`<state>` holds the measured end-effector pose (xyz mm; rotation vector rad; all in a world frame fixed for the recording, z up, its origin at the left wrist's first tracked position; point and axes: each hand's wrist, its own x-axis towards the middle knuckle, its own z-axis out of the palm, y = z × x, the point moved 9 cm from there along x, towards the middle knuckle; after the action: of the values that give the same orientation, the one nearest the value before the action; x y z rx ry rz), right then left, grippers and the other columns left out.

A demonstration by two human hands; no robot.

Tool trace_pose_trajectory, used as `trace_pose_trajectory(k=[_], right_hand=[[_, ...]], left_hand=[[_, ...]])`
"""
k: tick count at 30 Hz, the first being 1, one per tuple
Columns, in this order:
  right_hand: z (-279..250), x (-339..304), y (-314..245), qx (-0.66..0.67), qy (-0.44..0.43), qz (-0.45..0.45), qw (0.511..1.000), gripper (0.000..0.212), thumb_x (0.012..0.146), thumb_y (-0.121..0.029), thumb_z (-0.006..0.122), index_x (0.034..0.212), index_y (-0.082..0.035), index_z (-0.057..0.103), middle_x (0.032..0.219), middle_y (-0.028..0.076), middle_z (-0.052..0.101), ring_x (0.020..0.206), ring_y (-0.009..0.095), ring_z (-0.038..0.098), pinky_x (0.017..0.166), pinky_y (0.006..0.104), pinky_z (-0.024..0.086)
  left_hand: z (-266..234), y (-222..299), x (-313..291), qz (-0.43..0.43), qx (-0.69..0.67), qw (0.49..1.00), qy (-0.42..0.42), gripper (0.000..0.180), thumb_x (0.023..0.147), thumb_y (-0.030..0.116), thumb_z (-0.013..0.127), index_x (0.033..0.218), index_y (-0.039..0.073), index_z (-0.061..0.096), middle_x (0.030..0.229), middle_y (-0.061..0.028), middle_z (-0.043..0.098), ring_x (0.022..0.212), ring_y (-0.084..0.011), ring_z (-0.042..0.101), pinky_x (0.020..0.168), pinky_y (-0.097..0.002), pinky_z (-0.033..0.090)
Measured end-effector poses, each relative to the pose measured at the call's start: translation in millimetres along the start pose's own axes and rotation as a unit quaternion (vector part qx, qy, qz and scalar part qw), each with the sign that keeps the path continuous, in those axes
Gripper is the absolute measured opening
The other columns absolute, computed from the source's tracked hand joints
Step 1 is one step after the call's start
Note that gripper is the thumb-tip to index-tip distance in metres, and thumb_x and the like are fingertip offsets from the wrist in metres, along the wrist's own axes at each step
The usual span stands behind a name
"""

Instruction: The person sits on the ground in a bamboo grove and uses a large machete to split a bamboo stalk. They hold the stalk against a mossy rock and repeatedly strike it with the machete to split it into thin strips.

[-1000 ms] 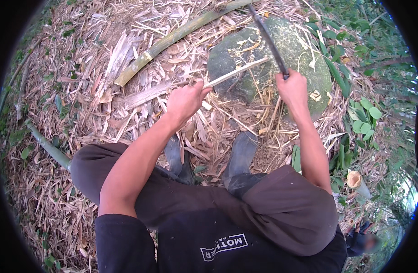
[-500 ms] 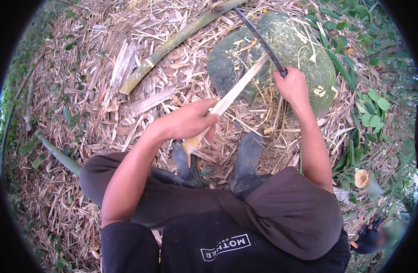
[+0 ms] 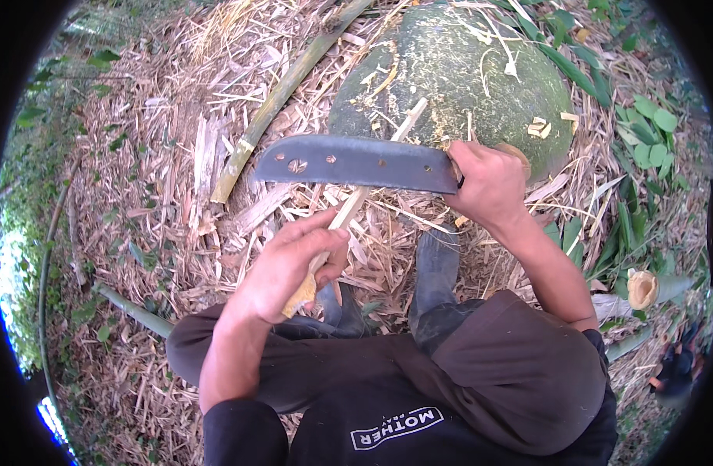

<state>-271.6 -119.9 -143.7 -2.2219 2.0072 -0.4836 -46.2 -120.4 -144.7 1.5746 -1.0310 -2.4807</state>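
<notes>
My left hand (image 3: 290, 264) is closed around a pale split strip of wood or bamboo (image 3: 347, 211), whose yellowish lower end sticks out below my palm. The strip slants up and to the right, its far tip over a big mossy rock (image 3: 465, 70). In my right hand (image 3: 492, 182) is a machete (image 3: 356, 161); its handle is mostly hidden by my fingers. The broad dark blade, with several holes along it, reaches left with its flat side in view. It crosses in front of the strip's middle and covers that part; whether they touch I cannot tell.
A long bamboo pole (image 3: 294, 78) lies on the shavings-covered ground at upper left. Cut leaves (image 3: 643, 128) lie right of the rock. A hollow cut bamboo piece (image 3: 643, 289) is at the right. My boots (image 3: 436, 264) stand between my hands and my bent knees.
The machete has swung from edge-on, pointing up and away, to broadside across the strip. My left hand has shifted down and left and turned, and the strip is steeper. The view has moved slightly.
</notes>
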Motion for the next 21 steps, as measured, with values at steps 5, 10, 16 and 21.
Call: trace_pose_trajectory(k=[5,10,16,21], right_hand=[[27.5,-2.1,50.7,0.016,-0.094,0.179,0.979,0.022,0.07,-0.018,0.074,0.08,-0.006,0.059,0.071,0.013,0.067,0.063,0.035,0.068,0.057,0.0453,0.055],[9.7,-10.5,16.8,0.048,-0.094,0.086,0.991,0.018,0.081,-0.021,0.068,0.084,-0.003,0.065,0.062,0.018,0.065,0.061,0.036,0.069,0.061,0.0473,0.057],[24.1,-4.8,63.4,0.018,-0.133,0.202,0.97,0.022,0.083,-0.025,0.066,0.082,-0.003,0.067,0.062,0.017,0.066,0.057,0.034,0.069,0.062,0.0478,0.058],[26.6,-16.4,58.1,0.081,-0.121,0.206,0.968,0.023,0.082,-0.025,0.069,0.082,-0.002,0.067,0.063,0.017,0.067,0.055,0.033,0.069,0.059,0.0461,0.058]], left_hand=[[18.0,6.3,-3.3,0.024,0.008,0.999,0.031,0.032,0.096,0.023,0.054,0.114,-0.003,0.058,0.059,0.0012,0.043,0.045,-0.0064,0.039,0.036,-0.0216,0.031],[18.1,6.6,-3.5,0.017,-0.005,0.999,0.051,0.035,0.095,0.023,0.054,0.117,-0.004,0.056,0.057,0.0005,0.042,0.044,-0.0067,0.039,0.035,-0.0217,0.031],[10.4,0.5,0.1,0.015,-0.017,0.999,0.042,0.037,0.095,0.022,0.052,0.119,-0.006,0.054,0.055,-0.0006,0.04,0.041,-0.0086,0.037,0.034,-0.0219,0.03],[4.6,-5.5,0.0,0.008,-0.034,0.999,0.016,0.036,0.096,0.025,0.055,0.117,-0.004,0.057,0.059,0.0005,0.044,0.046,-0.007,0.041,0.036,-0.0216,0.034]])
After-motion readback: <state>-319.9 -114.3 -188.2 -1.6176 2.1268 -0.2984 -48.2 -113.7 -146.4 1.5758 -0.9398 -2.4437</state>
